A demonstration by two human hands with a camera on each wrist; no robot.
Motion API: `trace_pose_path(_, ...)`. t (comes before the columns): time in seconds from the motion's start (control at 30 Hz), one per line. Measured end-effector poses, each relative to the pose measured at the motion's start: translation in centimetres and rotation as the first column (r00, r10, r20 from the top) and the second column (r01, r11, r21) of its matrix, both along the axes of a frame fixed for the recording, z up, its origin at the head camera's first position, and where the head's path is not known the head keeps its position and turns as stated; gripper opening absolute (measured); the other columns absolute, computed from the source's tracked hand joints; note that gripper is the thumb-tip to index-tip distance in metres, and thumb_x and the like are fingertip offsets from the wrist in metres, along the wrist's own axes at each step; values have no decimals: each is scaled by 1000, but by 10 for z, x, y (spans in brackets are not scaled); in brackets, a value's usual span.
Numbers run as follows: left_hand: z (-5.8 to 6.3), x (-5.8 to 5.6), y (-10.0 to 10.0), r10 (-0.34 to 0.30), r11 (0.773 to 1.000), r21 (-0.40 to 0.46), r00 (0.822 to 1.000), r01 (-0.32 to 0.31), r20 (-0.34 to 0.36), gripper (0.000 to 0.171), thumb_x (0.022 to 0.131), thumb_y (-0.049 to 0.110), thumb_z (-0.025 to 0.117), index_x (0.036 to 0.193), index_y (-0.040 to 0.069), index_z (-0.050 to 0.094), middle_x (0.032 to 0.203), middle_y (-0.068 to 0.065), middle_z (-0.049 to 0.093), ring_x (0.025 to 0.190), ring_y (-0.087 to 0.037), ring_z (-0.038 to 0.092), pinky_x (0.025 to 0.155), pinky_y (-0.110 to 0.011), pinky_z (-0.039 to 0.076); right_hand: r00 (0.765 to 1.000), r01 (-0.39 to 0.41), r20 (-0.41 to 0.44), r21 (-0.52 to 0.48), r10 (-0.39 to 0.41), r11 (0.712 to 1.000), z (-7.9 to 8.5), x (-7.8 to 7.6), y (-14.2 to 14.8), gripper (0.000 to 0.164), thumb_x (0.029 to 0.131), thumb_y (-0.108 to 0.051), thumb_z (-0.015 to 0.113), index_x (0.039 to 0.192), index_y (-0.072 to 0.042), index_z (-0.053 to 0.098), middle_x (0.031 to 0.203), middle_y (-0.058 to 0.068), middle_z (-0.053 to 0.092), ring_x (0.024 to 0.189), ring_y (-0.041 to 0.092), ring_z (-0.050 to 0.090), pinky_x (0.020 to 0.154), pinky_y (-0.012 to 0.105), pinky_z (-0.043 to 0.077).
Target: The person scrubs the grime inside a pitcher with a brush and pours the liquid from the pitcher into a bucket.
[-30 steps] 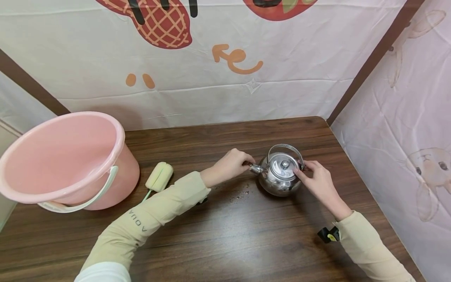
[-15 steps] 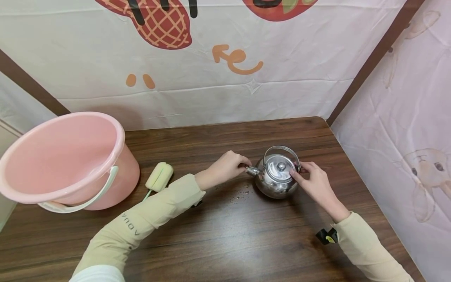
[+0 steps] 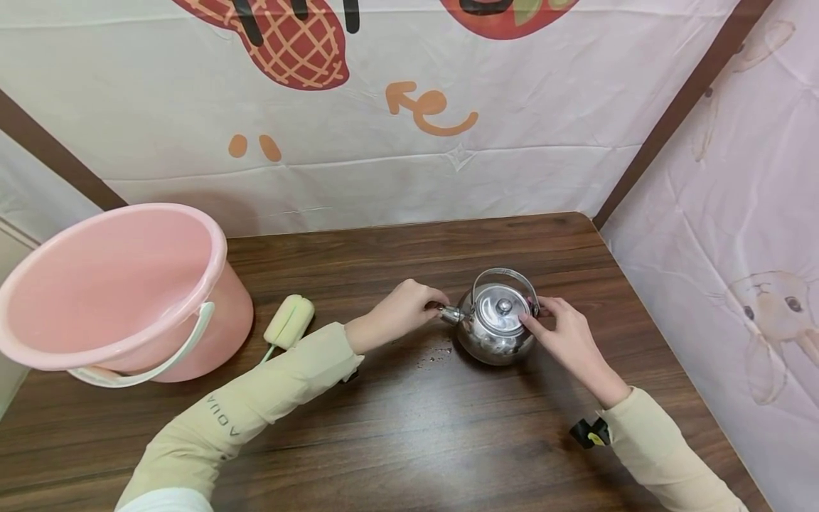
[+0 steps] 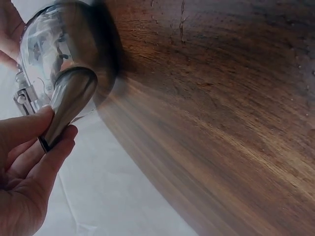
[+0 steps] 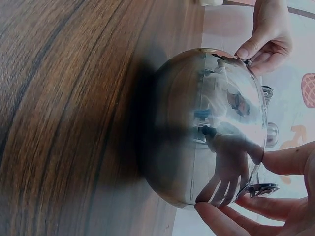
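Observation:
A shiny steel kettle (image 3: pixel 495 345) stands upright on the wooden table, its lid (image 3: pixel 491 310) in place and its bail handle (image 3: pixel 505 271) raised. With thumb and fingers, my left hand (image 3: pixel 404 311) pinches the tip of the spout (image 4: pixel 74 96), which points left. My right hand (image 3: pixel 566 334) grips the kettle's opposite side, its thumb at the lid's edge and its fingers round the body near the handle's hinge. The right wrist view shows the rounded body (image 5: pixel 182 147) between both hands, with my right fingertips (image 5: pixel 216 216) against it.
A large pink bucket (image 3: pixel 237 313) with a pale handle stands at the left. Beside it lies a pale yellow sponge brush (image 3: pixel 290 321), its stem partly hidden by my left sleeve. Small wet spots (image 3: pixel 435 358) mark the table (image 3: pixel 435 441). Printed cloth (image 3: pixel 358 178) hangs behind.
The kettle has shifted a little to the left and toward me, with both hands moving along with it. The bucket and the sponge brush have stayed where they were.

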State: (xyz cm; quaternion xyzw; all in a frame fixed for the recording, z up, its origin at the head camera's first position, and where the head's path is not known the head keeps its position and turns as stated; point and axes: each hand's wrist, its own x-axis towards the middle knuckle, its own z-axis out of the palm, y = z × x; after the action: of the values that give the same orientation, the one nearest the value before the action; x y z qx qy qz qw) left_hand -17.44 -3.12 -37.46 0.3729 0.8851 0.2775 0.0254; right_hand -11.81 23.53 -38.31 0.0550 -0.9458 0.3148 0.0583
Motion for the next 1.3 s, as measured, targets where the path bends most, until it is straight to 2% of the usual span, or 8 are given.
trace_pose_path(0.17, 0, 2, -4, -5, 1000, 14, 1000, 6, -9, 14, 80, 0, 63, 92, 4, 70, 85, -3, 69, 68, -5, 58, 62, -17, 45, 1000, -11, 9, 0, 11, 1000, 0, 1, -3, 41, 85, -28, 62, 112, 3, 59, 99, 17, 61, 95, 33, 57, 83, 48, 41)
trace_pose_path(0.53, 1, 8, -13, 1, 1000, 28, 1000, -1, -7, 14, 80, 0, 63, 92, 4, 70, 85, -4, 69, 63, -4, 52, 58, -17, 43, 1000, -28, -2, -5, 28, 1000, -1, 3, -11, 38, 84, -25, 63, 110, 2, 60, 98, 16, 61, 95, 31, 57, 83, 47, 41)
trace_pose_path(0.87, -2, 12, -21, 3, 998, 57, 1000, -2, -15, 12, 80, 1, 64, 90, 4, 70, 85, -3, 69, 69, -5, 58, 62, -18, 47, 999, -45, 9, -11, 45, 999, -1, 4, -15, 40, 85, -26, 63, 112, 2, 59, 103, 17, 60, 98, 32, 57, 85, 48, 41)
trace_pose_path(1.3, -3, 16, -30, 18, 997, 73, 999, -15, -36, 12, 78, 1, 66, 89, 4, 71, 83, -3, 69, 67, -4, 57, 59, -18, 45, 998, -58, 6, -28, 59, 998, -3, 6, -22, 41, 83, -25, 64, 114, 2, 58, 101, 15, 59, 94, 30, 58, 84, 48, 41)
